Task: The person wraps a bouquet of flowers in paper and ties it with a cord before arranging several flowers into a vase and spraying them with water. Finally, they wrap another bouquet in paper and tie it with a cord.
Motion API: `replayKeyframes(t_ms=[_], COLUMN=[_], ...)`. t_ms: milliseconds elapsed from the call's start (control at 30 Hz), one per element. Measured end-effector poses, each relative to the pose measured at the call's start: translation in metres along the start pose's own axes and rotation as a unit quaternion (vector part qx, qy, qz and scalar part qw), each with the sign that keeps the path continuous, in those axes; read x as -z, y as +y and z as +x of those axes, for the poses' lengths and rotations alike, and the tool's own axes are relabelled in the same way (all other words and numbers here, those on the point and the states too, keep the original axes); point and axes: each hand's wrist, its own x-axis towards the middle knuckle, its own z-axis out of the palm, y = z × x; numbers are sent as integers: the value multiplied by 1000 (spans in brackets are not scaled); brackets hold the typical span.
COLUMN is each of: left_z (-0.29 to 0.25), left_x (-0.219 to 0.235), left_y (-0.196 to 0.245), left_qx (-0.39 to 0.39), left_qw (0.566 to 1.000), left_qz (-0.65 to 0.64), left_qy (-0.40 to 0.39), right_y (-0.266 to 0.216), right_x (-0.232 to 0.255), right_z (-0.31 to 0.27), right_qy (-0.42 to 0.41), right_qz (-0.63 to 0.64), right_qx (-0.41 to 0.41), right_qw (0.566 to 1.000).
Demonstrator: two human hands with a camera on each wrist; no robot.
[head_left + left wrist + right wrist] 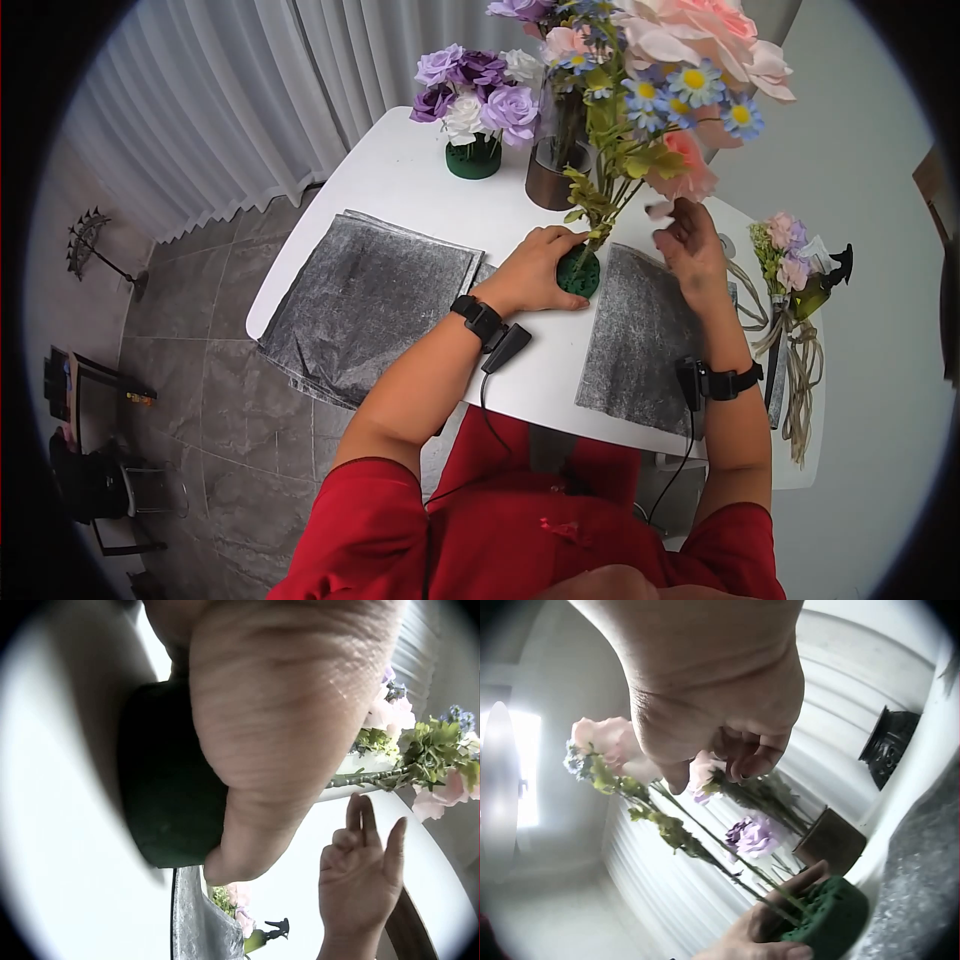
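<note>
A: What's held?
B: Green foam base (579,272), flower stems (612,205) stuck in it, is gripped by the left hand (535,272), fingers curled round. Right hand (690,250) is raised just beside the stems, fingers loosely bent, nothing gripped.
A: Other containers?
B: Beyond left hand: dark vase (553,170) w/ flowers, green pot (473,158) of purple roses.
A: Surface?
B: White table (400,180), grey sheets (370,300) laid either side of the hands; white curtains (250,90) behind.
</note>
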Motion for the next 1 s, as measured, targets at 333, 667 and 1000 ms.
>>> replayKeyframes(t_ms=[333, 667, 1000], left_z=[2, 14, 38], left_x=[-7, 5, 17], left_y=[8, -4, -32], left_qx=[133, 293, 415], left_qw=[970, 887, 806], left_qz=[129, 273, 338], left_qy=[158, 231, 253], right_y=[111, 136, 143], right_x=[97, 102, 98], right_z=[-50, -52, -52], right_qy=[242, 214, 214], right_qz=[95, 38, 45], right_qx=[-122, -125, -119], right_qw=[958, 968, 969])
